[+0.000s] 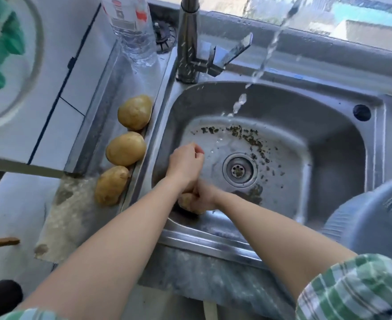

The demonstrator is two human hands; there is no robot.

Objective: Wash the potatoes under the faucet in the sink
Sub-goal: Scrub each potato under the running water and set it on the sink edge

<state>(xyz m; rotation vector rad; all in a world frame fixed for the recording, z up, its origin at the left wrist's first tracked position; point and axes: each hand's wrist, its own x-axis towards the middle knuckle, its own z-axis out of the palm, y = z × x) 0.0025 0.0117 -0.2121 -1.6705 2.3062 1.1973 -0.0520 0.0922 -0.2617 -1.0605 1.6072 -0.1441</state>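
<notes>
From the head camera, the right hand wraps its fingers round a potato at the near left wall of the sink. The left hand hangs just above it, loosely curled, holding nothing visible. Water falls into the sink's far half, among dark scraps. Three potatoes line the ledge left of the sink.

Three potatoes wait on the ledge, one is in my hands.

Three tan potatoes lie in a row on the steel ledge left of the sink. A fourth potato sits low at the basin's near-left edge, partly hidden. The faucet runs; its water falls farther back, not on it.
</notes>
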